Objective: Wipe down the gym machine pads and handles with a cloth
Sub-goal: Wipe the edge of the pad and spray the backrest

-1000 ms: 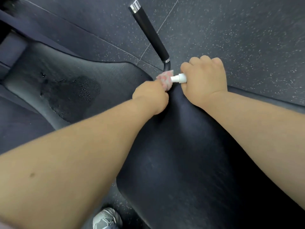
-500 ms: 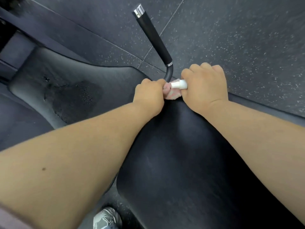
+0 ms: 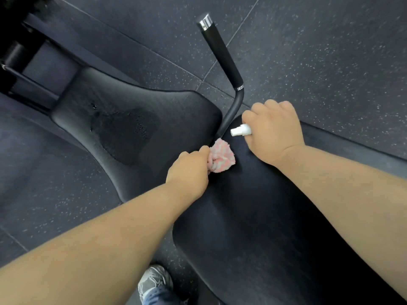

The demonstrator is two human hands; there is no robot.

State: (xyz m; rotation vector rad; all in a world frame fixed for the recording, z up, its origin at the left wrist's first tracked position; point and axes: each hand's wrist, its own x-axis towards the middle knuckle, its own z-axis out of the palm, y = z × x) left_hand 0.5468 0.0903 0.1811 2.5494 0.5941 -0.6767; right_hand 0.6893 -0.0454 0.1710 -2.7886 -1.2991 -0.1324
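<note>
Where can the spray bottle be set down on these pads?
Free: the near pad middle, below the cloth; the far pad dry strip between wet patch and handle. Crowded: the handle's base, where left hand, right hand and spray bottle meet.

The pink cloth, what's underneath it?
The pink cloth, gripped by the left hand, lies on the near black pad, close to its upper edge. The patch of pad directly beneath is covered, so wet or dry cannot be told.
</note>
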